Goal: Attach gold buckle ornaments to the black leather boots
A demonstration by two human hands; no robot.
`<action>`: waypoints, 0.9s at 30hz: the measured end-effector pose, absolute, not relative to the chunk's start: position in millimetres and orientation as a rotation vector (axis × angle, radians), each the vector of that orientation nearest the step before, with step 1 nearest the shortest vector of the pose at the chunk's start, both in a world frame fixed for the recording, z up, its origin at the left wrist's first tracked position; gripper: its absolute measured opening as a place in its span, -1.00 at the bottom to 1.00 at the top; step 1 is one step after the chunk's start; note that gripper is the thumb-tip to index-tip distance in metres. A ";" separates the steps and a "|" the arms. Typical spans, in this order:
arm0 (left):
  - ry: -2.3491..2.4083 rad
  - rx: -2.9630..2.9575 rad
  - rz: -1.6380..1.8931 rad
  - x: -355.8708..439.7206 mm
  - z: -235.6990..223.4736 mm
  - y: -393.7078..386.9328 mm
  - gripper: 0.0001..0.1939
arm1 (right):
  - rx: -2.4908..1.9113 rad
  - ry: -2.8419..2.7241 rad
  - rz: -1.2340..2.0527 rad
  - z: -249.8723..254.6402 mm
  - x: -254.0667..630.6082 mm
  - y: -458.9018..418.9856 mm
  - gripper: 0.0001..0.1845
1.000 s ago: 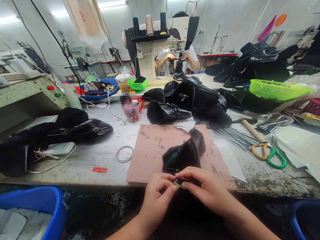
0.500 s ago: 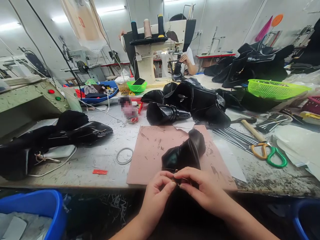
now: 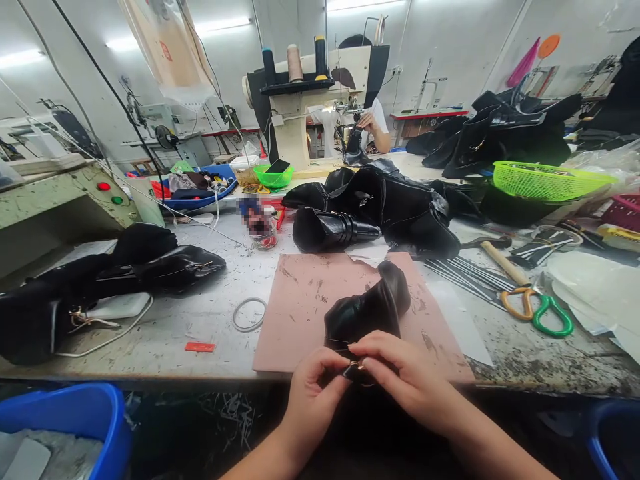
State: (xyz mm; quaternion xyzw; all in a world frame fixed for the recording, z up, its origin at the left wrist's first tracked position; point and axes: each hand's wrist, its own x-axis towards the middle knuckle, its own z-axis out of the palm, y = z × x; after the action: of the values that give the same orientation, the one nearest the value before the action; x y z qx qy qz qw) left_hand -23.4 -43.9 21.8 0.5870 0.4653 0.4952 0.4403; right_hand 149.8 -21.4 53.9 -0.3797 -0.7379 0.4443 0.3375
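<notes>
On pink board (image 3: 300, 303), black leathery piece (image 3: 367, 308), glossy

Held piece (image 3: 354, 373): black, gold-toned glints
Boot upper (image 3: 367, 310): black
Mat (image 3: 300, 313): dusty pink, dark blotches
Scissors (image 3: 539, 313), 3 o'clock from the mat: one loop orange, the other green
Mesh basket (image 3: 550, 183), 2 o'clock: lime green
Thread cones (image 3: 295, 63), 11 o'clock: two dark, beige between
Machine buttons (image 3: 103, 187), 10 o'clock: red and green
Ring (image 3: 235, 315), 9 o'clock: grey
Tub (image 3: 116, 427), 8 o'clock: blue
</notes>
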 end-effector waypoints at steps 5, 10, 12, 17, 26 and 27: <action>1.130 1.699 1.263 -24.6 15.5 -45.3 -0.95 | -1.041 -2.008 1.128 59.3 149.1 -19.6 -0.80; 1.175 1.805 1.107 -24.9 18.7 -47.6 -0.87 | -1.136 -1.976 1.133 59.3 143.1 -19.2 -0.84; 1.247 1.816 1.006 -22.9 22.8 -47.4 -0.77 | -1.149 -1.965 1.085 57.0 140.3 -20.7 -0.83; 1.450 1.843 0.805 -13.2 33.7 -43.8 -0.88 | -1.035 -2.148 0.474 52.9 130.3 -31.5 -0.80; 1.456 1.941 0.550 -14.9 40.1 -33.0 -0.95 | -1.248 -2.142 0.642 60.8 133.5 -30.8 -0.79; 1.412 1.895 0.562 -17.5 39.8 -31.6 -0.93 | -1.296 -2.104 0.712 61.1 136.6 -29.2 -0.79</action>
State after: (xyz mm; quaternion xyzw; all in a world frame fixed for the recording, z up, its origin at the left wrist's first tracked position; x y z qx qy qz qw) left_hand -17.5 -31.6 39.8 0.7311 0.5447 0.2169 0.3489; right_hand 136.6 -29.2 61.1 -0.4837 -0.7851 0.2657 0.2813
